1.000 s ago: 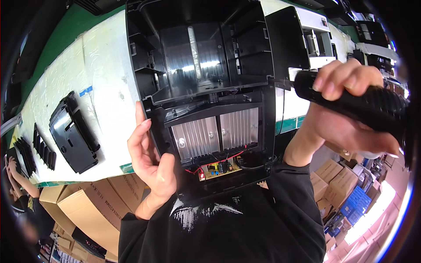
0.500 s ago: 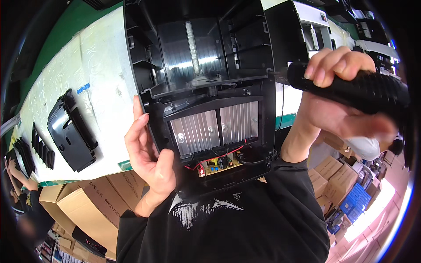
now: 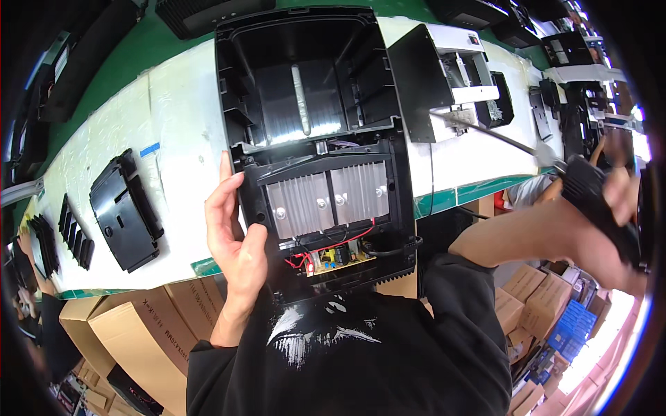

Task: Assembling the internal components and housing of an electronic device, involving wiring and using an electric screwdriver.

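A black plastic housing lies in front of me, its near end over the table edge. In its lower part sit two finned metal heat sinks with screws in them, and below these a small circuit board with red wires. My left hand grips the left side of the housing, its fingers partly hidden. Out to the right, my blurred right hand is wrapped round a black electric screwdriver. The long bit reaches left to the white and black screw feeder, its tip at the feeder's front.
Left on the white table covering lie a curved black panel and slatted black pieces. A black tray of screws stands beside the feeder. Cardboard boxes sit below the table. Other people's arms show at both far edges.
My right hand has swung right and down with the screwdriver, its bit now at the screw feeder. The housing has sunk lower and sits flatter, my left hand still on its side.
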